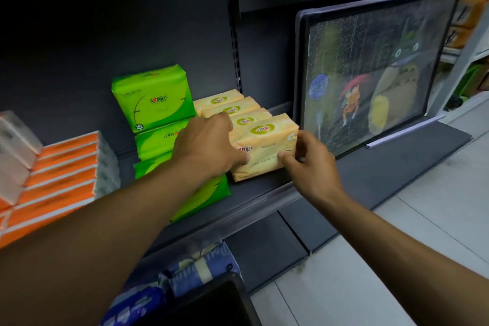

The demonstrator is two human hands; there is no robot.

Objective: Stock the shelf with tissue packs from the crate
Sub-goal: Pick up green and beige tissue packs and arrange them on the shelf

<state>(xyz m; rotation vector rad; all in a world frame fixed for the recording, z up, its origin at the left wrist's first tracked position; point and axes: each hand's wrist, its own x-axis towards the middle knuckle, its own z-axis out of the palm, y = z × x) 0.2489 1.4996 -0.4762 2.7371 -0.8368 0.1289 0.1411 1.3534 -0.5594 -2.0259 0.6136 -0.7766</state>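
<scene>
front yellow pack (pixel 264 145): on the shelf (pixel 344 180), near its front lip, at the head of a row of yellow packs (pixel 227 106) that runs back to the rear panel.
pack pose: stands on a long edge, roughly upright. Long axis left-right along the shelf front, right end a little further back. Broad printed face toward the camera, narrow face with the green oval logo up.
left hand (pixel 209 145): grips the pack's left end, knuckles up, thumb pressed on the front face, fingers curled over the top edge with tips hidden behind.
right hand (pixel 309 164): grips the right end, thumb on the lower front face, fingers wrapped round the end.
contact: pack's back touches the next yellow pack and its bottom edge sits on the shelf.
green packs (pixel 153 98): just left of the yellow row. The rear one is upright, the others lean or lie in front, partly under the left forearm.
orange packs (pixel 60 167): stacked at far left of the same shelf, well apart from the yellow pack.
framed picture (pixel 370 66): leans against the rear panel, just right of the yellow row.
blue packs (pixel 201 264): bottom centre, below the shelf lip.
crate (pixel 211 299): dark rim at the bottom edge beside the blue packs, probably the crate; too dim to be sure.
floor (pixel 397 246): pale tiles, lower right.
</scene>
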